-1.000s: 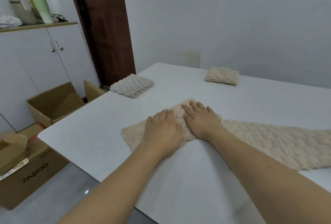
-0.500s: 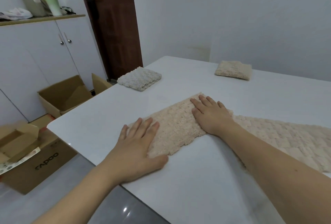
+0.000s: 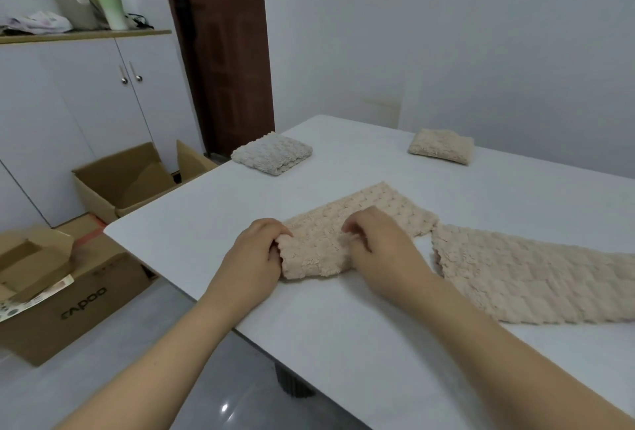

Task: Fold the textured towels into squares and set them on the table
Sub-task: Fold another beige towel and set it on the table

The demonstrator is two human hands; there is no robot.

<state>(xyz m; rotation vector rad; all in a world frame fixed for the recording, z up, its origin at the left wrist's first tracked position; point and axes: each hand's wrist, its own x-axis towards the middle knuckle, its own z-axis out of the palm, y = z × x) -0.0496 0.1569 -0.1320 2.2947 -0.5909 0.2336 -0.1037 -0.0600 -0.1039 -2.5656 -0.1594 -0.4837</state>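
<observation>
Near table's point(image 3: 192, 223) left edge: my left hand point(image 3: 252, 257) and right hand point(image 3: 381, 251) pinch the beige towel's point(image 3: 319, 247) end. Soft, floppy, light; best taken at corners.

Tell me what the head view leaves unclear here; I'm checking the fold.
- Left hand fingertips: curled under the beige towel edge.
- Right hand fingertips: blurred.
- Long towel: right end cut off by the frame.
- Table: right side cut off.

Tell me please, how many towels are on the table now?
4. A folded grey towel lies at the far left edge, a folded beige towel far right, one beige towel in both hands at the centre, and a spread-out beige towel at the right. None appears hidden.
</observation>
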